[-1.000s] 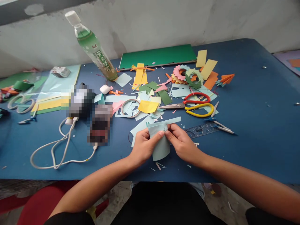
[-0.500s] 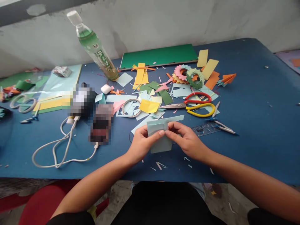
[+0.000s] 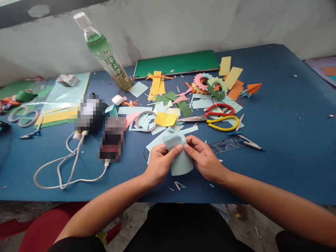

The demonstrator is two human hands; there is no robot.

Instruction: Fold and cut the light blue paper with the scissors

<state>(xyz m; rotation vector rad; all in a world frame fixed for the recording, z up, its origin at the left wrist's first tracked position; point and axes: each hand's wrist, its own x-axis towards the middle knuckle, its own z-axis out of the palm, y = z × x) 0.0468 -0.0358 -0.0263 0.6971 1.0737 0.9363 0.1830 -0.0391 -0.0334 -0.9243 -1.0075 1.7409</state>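
A light blue piece of paper (image 3: pixel 182 164) is held between both hands near the table's front edge, its lower part bowed in a curve. My left hand (image 3: pixel 162 159) pinches its left side, thumb in front. From the other side my right hand (image 3: pixel 203 155) grips the same paper, the two thumb tips almost touching. The fingers behind the sheet are hidden. Just beyond lie red-and-yellow-handled scissors (image 3: pixel 210 118), a yellow paper piece (image 3: pixel 166 119) and a tape roll (image 3: pixel 146 121). A clear ruler (image 3: pixel 226 144) lies by my right hand.
A tall drink bottle (image 3: pixel 106 52) stands at the back left, near a green board (image 3: pixel 177 63). Folded paper rings (image 3: pixel 216 87) and scraps cover the middle. Compasses (image 3: pixel 250 142) lie at right. A white cable (image 3: pixel 61 168) loops at left below a blurred phone-like object (image 3: pixel 112 138).
The paper's lower part has gone from nearly flat to bowed, and its top edge has tilted. Both hands keep their hold and have shifted slightly. The view has moved a little.
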